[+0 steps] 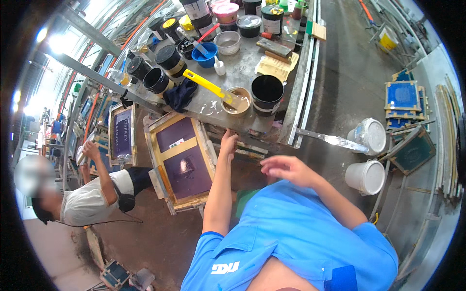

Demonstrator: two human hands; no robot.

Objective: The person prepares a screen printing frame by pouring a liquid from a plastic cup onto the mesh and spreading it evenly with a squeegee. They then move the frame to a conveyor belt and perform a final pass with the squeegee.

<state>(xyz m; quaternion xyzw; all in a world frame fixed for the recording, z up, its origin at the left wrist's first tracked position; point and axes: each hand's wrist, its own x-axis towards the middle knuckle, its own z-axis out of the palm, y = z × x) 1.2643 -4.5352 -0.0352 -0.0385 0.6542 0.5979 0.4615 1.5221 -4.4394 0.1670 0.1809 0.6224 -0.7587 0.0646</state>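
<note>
There is one small round tub of brown paste (237,111), with one long yellow spatula (206,84) leaning in it, and one black open pot (268,92) beside it on the grey metal table (201,104). The tub is just beyond the left hand (230,141), whose fingers are curled near the table edge; I cannot tell if they hold something. The right hand (290,170) is loosely open, empty, before the blue shirt (291,218).

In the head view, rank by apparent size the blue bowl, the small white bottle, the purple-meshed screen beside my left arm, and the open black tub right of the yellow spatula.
Largest to smallest:
1. Purple-meshed screen
2. Open black tub
3. Blue bowl
4. Small white bottle
</note>
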